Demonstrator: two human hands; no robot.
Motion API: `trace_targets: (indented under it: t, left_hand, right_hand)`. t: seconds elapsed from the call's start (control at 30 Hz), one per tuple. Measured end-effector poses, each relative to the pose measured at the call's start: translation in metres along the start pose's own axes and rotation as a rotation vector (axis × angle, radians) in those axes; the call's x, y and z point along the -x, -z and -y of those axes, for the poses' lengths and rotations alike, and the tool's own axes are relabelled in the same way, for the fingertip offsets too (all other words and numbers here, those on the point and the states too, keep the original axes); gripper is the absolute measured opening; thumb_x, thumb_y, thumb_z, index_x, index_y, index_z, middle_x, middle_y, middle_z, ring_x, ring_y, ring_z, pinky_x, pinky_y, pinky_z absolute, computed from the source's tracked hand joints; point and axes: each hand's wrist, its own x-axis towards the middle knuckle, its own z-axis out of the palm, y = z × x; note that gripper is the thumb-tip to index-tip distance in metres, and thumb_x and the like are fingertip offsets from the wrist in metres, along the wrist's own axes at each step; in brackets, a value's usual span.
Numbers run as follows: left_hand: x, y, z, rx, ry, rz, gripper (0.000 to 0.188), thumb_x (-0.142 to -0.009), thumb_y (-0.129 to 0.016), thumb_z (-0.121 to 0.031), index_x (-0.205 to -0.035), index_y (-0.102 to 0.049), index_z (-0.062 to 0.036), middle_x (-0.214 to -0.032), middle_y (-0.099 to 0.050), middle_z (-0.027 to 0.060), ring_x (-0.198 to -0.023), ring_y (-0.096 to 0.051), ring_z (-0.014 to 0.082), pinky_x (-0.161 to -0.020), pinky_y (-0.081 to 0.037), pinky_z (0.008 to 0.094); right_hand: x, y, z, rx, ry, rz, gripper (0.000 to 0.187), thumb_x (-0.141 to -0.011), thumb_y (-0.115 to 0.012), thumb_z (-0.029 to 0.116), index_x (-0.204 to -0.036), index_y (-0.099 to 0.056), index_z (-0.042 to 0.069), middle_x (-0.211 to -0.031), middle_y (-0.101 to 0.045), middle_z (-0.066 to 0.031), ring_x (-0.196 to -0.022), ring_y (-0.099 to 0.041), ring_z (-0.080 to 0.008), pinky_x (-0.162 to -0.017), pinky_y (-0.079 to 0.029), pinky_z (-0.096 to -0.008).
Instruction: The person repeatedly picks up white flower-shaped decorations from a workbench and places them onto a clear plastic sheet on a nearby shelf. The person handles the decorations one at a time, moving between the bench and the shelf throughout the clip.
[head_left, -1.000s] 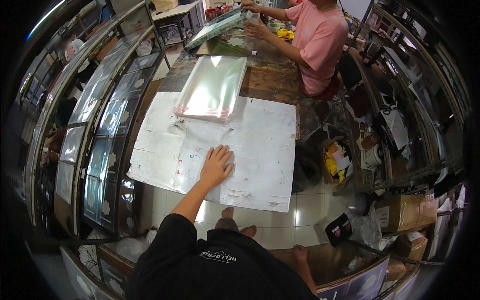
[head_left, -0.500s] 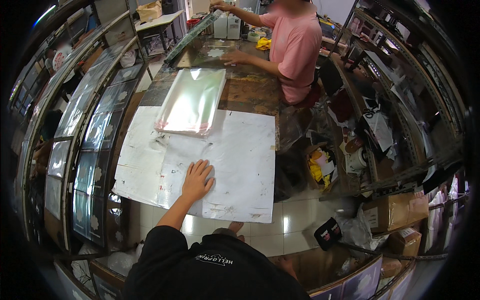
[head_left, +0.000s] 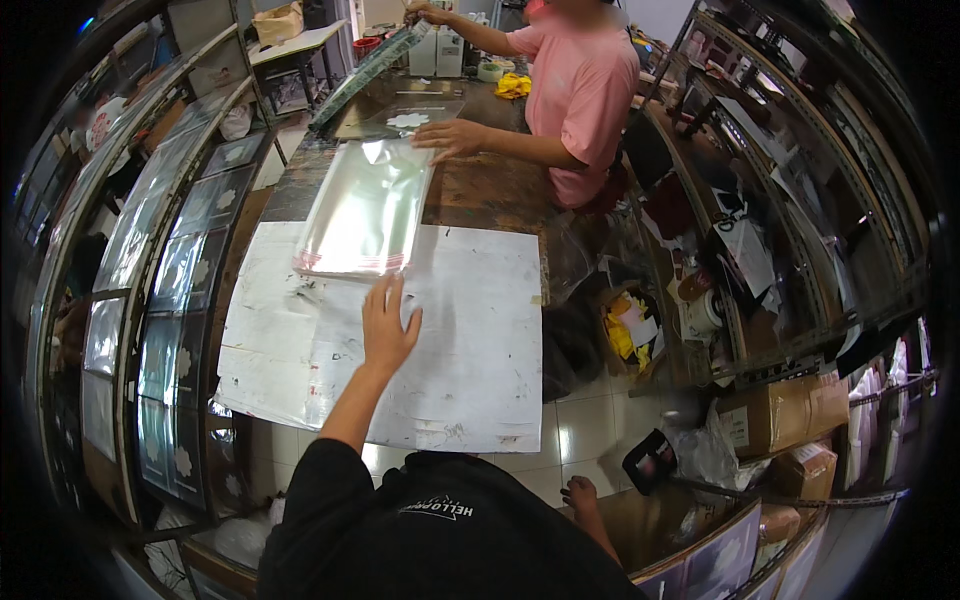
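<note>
My left hand (head_left: 388, 322) reaches forward over a white board (head_left: 470, 340) with its fingers stretched and apart. Its fingertips are at the near edge of a stack of clear plastic bags (head_left: 368, 205); whether they touch it I cannot tell. The stack lies partly on the board, partly on the dark worktable (head_left: 480, 180). Low at my right side hangs my right hand (head_left: 580, 494), fingers loosely bent and apart, with nothing visible in it. Across the table a co-worker's hand (head_left: 450, 138) is over the stack's far end, beside a clear sheet with a white flower shape (head_left: 408, 120).
The co-worker in pink holds up a tilted printing frame (head_left: 370, 75). Racks with flower-printed clear sheets (head_left: 185, 350) line my left. Metal shelving (head_left: 760, 200), cardboard boxes (head_left: 785, 415) and a box of yellow cloth (head_left: 630, 325) stand on the right. A yellow cloth (head_left: 513, 86) lies farther back.
My left hand has slid forward from the board's middle to the bag stack. My right hand has come into view, raised slightly. The co-worker's lower hand has moved to the stack's far end.
</note>
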Motion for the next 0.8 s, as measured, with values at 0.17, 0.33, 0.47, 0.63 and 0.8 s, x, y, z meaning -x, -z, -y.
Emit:
trace_targets:
  t: [0.17, 0.33, 0.47, 0.63, 0.8]
  left_hand:
    - [-0.091, -0.011, 0.019, -0.411, -0.194, -0.156, 0.088, -0.078, -0.074, -0.018, -0.151, -0.029, 0.0016, -0.15, -0.032, 0.0261, -0.141, -0.029, 0.0424, -0.116, -0.024, 0.0548]
    - [-0.137, -0.028, 0.078, -0.699, -0.22, -0.051, 0.057, -0.077, -0.069, -0.01, -0.132, -0.055, -0.005, -0.138, -0.051, 0.0164, -0.13, -0.047, 0.0323, -0.112, -0.031, 0.0545]
    - [-0.134, -0.024, 0.079, -0.645, -0.089, 0.337, 0.017, -0.082, -0.062, -0.008, -0.098, -0.068, -0.0075, -0.102, -0.064, 0.0087, -0.104, -0.06, 0.0258, -0.093, -0.044, 0.0468]
    - [-0.082, -0.023, -0.009, -0.543, -0.349, 0.344, 0.015, -0.082, -0.057, -0.01, -0.092, -0.068, -0.0067, -0.086, -0.063, 0.0086, -0.082, -0.064, 0.0244, -0.068, -0.048, 0.0411]
    - [-0.007, -0.043, -0.114, -0.339, -0.553, 0.443, 0.033, -0.082, -0.057, -0.014, -0.111, -0.063, 0.0002, -0.079, -0.065, 0.0066, -0.064, -0.065, 0.0234, -0.056, -0.049, 0.0364]
  right_hand:
    - [0.016, -0.008, -0.009, -0.004, -0.011, 0.007, 0.043, -0.095, -0.058, 0.017, -0.133, -0.052, -0.002, -0.109, -0.065, -0.0152, -0.088, -0.071, -0.028, -0.068, -0.055, -0.0371]
    - [0.036, 0.001, -0.048, 0.249, 0.019, 0.129, 0.046, -0.096, -0.056, 0.02, -0.135, -0.051, -0.003, -0.106, -0.066, -0.0182, -0.085, -0.071, -0.03, -0.069, -0.055, -0.038]
    - [0.041, 0.0, -0.083, 0.342, 0.036, 0.005, 0.043, -0.098, -0.053, 0.021, -0.133, -0.052, -0.003, -0.1, -0.068, -0.0185, -0.092, -0.069, -0.0285, -0.075, -0.055, -0.0384]
    - [0.058, -0.011, -0.03, -0.119, 0.066, 0.05, 0.042, -0.098, -0.057, 0.02, -0.134, -0.05, -0.001, -0.117, -0.064, -0.0169, -0.105, -0.065, -0.0251, -0.086, -0.053, -0.0372]
    - [0.145, -0.045, 0.199, -0.247, 0.516, 0.435, 0.071, -0.097, -0.062, 0.027, -0.153, -0.027, 0.004, -0.148, -0.042, -0.0192, -0.125, -0.055, -0.0297, -0.101, -0.047, -0.0422]
